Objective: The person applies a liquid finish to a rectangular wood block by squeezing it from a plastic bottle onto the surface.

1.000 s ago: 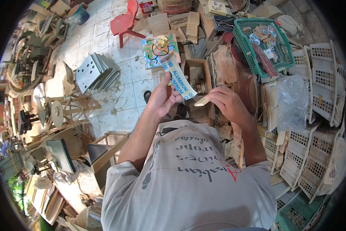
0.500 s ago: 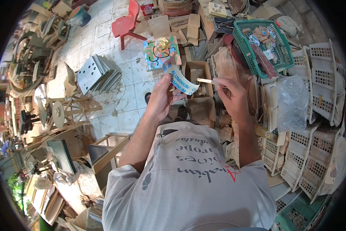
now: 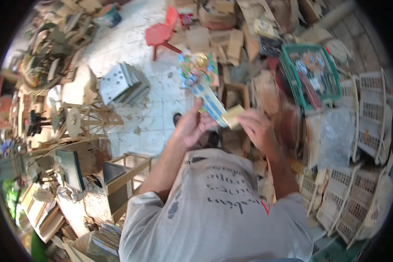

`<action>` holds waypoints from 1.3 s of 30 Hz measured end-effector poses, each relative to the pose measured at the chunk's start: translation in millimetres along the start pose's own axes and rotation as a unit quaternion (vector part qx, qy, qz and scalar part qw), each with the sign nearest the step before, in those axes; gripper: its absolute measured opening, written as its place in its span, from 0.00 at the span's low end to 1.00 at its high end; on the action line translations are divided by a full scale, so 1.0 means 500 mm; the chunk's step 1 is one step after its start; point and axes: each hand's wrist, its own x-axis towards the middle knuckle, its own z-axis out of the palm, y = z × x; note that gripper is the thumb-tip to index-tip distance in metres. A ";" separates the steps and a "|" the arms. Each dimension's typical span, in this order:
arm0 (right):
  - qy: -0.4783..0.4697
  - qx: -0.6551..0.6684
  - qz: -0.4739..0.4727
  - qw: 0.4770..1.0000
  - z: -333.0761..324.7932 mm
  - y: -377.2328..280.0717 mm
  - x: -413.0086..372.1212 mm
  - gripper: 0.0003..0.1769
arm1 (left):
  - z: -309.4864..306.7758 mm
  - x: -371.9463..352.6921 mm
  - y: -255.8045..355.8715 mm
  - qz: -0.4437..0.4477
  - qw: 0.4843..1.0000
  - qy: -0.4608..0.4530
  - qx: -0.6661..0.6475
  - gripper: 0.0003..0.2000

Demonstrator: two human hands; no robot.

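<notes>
My left hand (image 3: 191, 125) is closed on a sandpaper strip (image 3: 212, 105), a long pale piece with blue lettering on its back. In my right hand (image 3: 258, 131), thumb and fingers pinch a small flat piece of pale wood (image 3: 233, 116). The wood meets or overlaps the lower right end of the strip; blur keeps me from telling whether they touch. Beyond the strip's far end lies a colourful patterned board (image 3: 187, 63) with a shiny gold-coloured item (image 3: 201, 59) on top.
An open box (image 3: 248, 97) stands past my hands. To the right are a green basket (image 3: 286, 53) of small painted pieces and white plastic crates (image 3: 371, 109). A red chair (image 3: 159, 33), stacked grey panels (image 3: 120, 83) and a wooden frame (image 3: 128, 177) stand ahead and left.
The wood in my right hand has turned to show its broad face and moved in against the strip's end. The strip looks straighter, and the whole view has shifted.
</notes>
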 end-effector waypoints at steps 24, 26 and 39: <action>-0.056 0.028 0.047 0.997 -0.016 -0.041 0.026 0.07 | 0.015 0.011 -0.013 -0.026 0.995 0.043 0.082 0.15; -0.060 0.031 0.063 0.996 -0.013 -0.040 0.024 0.07 | 0.008 0.011 -0.025 -0.026 0.996 0.037 0.077 0.16; -0.048 0.000 0.060 0.997 0.004 -0.021 0.023 0.07 | 0.073 0.004 -0.003 0.038 0.988 0.102 0.110 0.15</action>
